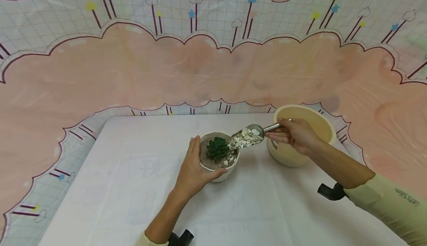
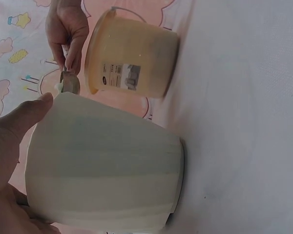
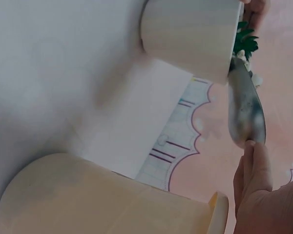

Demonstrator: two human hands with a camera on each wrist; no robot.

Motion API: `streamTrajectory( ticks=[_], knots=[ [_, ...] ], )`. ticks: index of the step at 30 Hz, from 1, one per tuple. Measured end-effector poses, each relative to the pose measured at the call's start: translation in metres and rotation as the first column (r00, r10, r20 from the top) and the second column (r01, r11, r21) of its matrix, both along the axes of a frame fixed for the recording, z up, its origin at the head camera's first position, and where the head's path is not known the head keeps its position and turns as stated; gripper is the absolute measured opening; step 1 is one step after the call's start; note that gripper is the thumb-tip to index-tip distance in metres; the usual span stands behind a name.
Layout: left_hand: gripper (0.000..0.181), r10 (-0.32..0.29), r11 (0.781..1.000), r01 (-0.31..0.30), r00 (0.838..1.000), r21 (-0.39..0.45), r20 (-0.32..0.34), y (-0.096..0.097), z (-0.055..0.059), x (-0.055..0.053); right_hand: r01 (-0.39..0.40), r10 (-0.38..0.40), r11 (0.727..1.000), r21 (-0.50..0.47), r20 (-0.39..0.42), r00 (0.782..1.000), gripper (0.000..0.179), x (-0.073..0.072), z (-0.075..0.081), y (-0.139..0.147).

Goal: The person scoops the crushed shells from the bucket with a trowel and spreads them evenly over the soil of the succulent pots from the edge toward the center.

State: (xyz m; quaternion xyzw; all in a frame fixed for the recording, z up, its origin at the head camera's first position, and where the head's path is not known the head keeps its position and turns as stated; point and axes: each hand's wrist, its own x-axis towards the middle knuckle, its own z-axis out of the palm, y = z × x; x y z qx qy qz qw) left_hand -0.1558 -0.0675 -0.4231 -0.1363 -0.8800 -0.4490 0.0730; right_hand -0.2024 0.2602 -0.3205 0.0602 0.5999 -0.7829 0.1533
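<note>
A white flower pot (image 1: 221, 177) with a small green succulent (image 1: 217, 149) in greyish soil stands on the table. My left hand (image 1: 192, 170) grips the pot from its left, fingers along the far side and thumb across the near rim. In my right hand (image 1: 299, 134) is the handle of a metal scoop (image 1: 272, 126). White stone chips (image 1: 247, 137) fill the scoop, whose tip sits over the pot's right rim. More pale chips lie on the soil right of the plant. In the right wrist view, the scoop's underside (image 3: 246, 109) slants toward the pot.
A cream bucket (image 1: 287, 157) stands at the back right, under my right hand; its label (image 2: 119, 75) and wire handle show in the left wrist view. The table has a white cover (image 1: 133, 186). Patterned pink cloth (image 1: 186, 68) hangs behind.
</note>
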Motion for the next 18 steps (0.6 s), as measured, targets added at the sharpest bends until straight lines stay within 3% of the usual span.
streamTrajectory(
  ticks=[11,18],
  knots=[
    [0.125,-0.042,0.999,0.042,0.999,-0.009,0.025,-0.006,0.003,-0.003,0.018,-0.018,1.000,-0.002,-0.002,1.000,0.028,-0.003,0.000,-0.002],
    [0.130,0.008,1.000,-0.008,1.000,-0.028,0.015,0.004,0.009,0.005,0.026,-0.026,1.000,0.007,-0.002,1.000,0.025,-0.003,-0.001,-0.002]
  ],
)
